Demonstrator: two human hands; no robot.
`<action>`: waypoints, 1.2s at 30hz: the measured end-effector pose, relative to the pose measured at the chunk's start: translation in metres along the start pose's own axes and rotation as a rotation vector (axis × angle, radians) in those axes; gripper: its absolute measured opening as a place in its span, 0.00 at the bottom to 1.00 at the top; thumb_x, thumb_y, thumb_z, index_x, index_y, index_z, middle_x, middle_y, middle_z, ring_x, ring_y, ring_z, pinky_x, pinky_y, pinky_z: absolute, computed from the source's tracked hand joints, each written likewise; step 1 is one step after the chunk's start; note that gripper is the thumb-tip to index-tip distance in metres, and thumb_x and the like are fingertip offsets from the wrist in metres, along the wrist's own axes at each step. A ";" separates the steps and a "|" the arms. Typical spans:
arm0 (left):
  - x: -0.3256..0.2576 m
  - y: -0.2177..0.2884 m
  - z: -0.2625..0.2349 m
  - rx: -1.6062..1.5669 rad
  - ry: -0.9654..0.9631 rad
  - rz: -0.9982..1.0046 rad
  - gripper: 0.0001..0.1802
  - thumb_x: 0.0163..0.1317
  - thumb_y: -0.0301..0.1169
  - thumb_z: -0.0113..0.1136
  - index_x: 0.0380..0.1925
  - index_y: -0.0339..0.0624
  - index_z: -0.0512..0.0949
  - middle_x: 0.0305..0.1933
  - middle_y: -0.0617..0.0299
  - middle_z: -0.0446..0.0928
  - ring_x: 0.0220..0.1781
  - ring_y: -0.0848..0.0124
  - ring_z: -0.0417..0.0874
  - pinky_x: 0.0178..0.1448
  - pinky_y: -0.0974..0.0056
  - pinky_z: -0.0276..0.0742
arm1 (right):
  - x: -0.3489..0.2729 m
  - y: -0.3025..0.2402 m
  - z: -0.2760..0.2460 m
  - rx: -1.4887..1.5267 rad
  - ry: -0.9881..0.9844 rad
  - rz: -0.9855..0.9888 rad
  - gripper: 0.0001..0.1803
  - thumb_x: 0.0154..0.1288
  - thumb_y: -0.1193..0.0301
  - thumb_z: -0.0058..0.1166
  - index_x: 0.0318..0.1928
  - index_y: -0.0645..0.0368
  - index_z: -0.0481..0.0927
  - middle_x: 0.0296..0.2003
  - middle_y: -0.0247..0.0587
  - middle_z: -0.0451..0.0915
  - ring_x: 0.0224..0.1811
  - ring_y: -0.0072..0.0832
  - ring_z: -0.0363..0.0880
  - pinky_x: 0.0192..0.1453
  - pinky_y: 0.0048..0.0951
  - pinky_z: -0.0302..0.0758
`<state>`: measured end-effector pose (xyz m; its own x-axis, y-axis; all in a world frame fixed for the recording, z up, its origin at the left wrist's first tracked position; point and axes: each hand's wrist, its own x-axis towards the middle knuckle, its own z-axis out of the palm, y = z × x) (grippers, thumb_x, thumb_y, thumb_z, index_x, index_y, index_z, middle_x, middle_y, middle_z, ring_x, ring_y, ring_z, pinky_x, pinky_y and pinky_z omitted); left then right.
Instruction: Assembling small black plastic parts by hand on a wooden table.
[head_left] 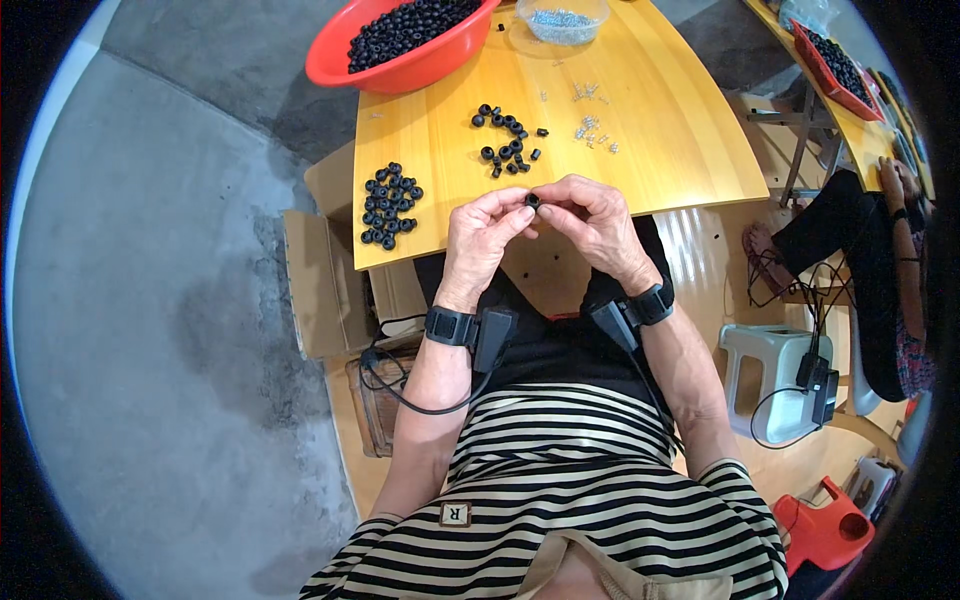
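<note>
Just beyond the table's near edge, my left hand (484,236) and my right hand (596,226) meet fingertip to fingertip. Between them they pinch a small black plastic cord lock (532,201), its round opening facing up. Fingers cover most of it, so whether its parts are joined cannot be seen. Ahead of my hands lies a loose scatter of black balls and small cylinders (508,148). To the left, a group of round black pieces (388,208) with holes sits near the table's edge. Small silvery springs (590,128) lie farther off to the right.
On the yellow wooden table (680,130), a red basin (440,62) of black pieces stands far left, beside a clear tub (562,22) of springs. An open cardboard box (325,270) is below left. At right, another person sits by a second table with a red basket (838,75); a white stool (765,370) stands nearer.
</note>
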<state>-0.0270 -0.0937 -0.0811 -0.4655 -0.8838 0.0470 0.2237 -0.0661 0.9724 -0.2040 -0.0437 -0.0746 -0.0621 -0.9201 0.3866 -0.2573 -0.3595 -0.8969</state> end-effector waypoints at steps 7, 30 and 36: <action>-0.002 0.003 0.001 -0.003 -0.009 -0.017 0.17 0.60 0.24 0.66 0.49 0.31 0.79 0.38 0.59 0.83 0.35 0.76 0.82 0.40 0.71 0.80 | -0.001 -0.005 0.001 0.001 -0.001 0.006 0.09 0.62 0.75 0.62 0.42 0.63 0.84 0.32 0.38 0.81 0.33 0.23 0.79 0.39 0.24 0.75; -0.004 0.003 0.007 0.052 0.092 -0.037 0.13 0.53 0.21 0.70 0.40 0.32 0.83 0.31 0.61 0.82 0.30 0.76 0.81 0.37 0.71 0.81 | 0.039 0.029 -0.058 -0.711 0.463 0.183 0.12 0.60 0.61 0.61 0.38 0.55 0.87 0.32 0.42 0.80 0.35 0.39 0.81 0.40 0.37 0.77; -0.006 0.002 0.006 0.047 0.091 -0.031 0.13 0.53 0.21 0.70 0.40 0.32 0.83 0.32 0.61 0.82 0.31 0.75 0.81 0.37 0.69 0.82 | 0.042 0.024 -0.049 -0.827 0.357 0.281 0.14 0.59 0.58 0.61 0.39 0.52 0.87 0.34 0.43 0.80 0.37 0.40 0.82 0.41 0.40 0.77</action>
<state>-0.0291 -0.0858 -0.0781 -0.3914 -0.9202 -0.0024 0.1692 -0.0746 0.9828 -0.2596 -0.0833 -0.0694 -0.4826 -0.8050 0.3451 -0.7819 0.2185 -0.5838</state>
